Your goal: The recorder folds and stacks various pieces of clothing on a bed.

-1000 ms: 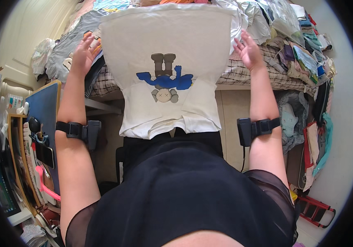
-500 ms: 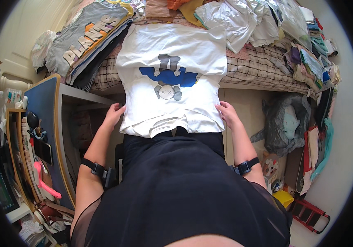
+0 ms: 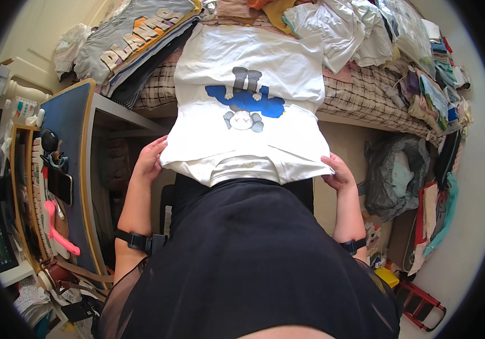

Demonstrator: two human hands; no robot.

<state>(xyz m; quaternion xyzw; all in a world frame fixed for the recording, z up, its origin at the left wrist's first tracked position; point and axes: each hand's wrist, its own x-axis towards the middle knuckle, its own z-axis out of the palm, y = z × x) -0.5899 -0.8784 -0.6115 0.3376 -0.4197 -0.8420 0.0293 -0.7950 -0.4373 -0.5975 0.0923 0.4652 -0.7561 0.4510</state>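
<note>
A white T-shirt (image 3: 197, 127) with a blue and grey cartoon print is spread from the bed edge down to my lap. Its neckline lies nearest my body, so the print appears upside down. My left hand (image 3: 153, 158) is closed on the shirt's near left corner, at the sleeve. At the opposite sleeve my right hand (image 3: 339, 172) pinches the near right corner. Between the two hands the near edge is pulled out wide. Some fingertips are hidden under the cloth.
Behind the shirt, a bed with a checked cover (image 3: 361, 107) carries a stack of folded clothes (image 3: 135, 51) and a heap of white clothes (image 3: 333, 34). A blue-topped desk (image 3: 76, 121) stands left; a grey plastic bag (image 3: 395, 175) sits at right.
Both hands have taken hold of the shirt's near corners and spread them apart, the right one moving outward and nearer. The neckline now shows flat and open. The view has shifted slightly.
</note>
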